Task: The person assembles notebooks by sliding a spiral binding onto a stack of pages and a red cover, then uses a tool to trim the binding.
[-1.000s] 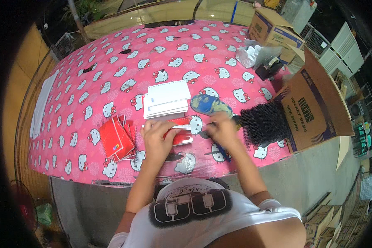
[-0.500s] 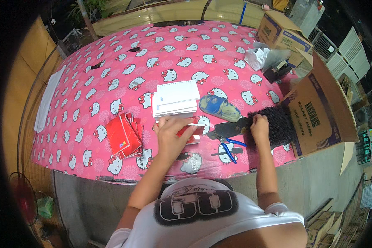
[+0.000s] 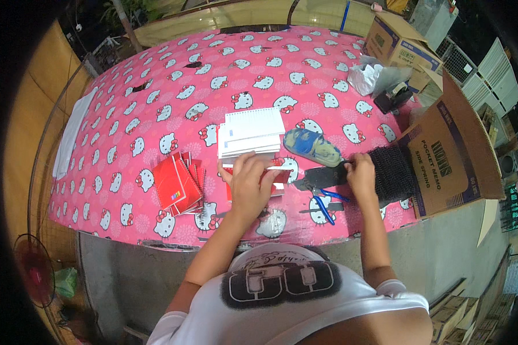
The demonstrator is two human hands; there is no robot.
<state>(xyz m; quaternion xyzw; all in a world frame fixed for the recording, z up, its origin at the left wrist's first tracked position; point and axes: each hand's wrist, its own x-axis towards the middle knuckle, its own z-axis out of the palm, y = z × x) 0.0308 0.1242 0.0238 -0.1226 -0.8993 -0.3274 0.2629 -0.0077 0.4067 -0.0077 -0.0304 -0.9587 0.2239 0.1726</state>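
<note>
My left hand [image 3: 251,183] curves over a small red-and-white notebook [image 3: 278,183], gripping its edges between thumb and fingers. Just beyond it lies a stack of white-paged pads [image 3: 250,129] with holes along the top edge. My right hand [image 3: 361,177] is closed, fingertips pinching at the near left end of a bundle of black spiral binding coils [image 3: 394,173]; a single coil cannot be made out in them. Blue-handled pliers [image 3: 326,205] rest between my hands. Left of my left hand sits a pile of red spiral notebooks [image 3: 177,184].
A blue-and-yellow patterned slipper [image 3: 312,146] lies beyond the pliers. An open cardboard box [image 3: 437,155] stands right of the coils, another box [image 3: 400,46] at the far right. A black device [image 3: 392,99] and plastic bag [image 3: 364,77] sit near it. The pink cloth [image 3: 121,172] covers the table.
The whole view has shifted slightly, moving things a little to the right in the picture. Both hands keep nearly the same places, left at the notebook, right at the coils.
</note>
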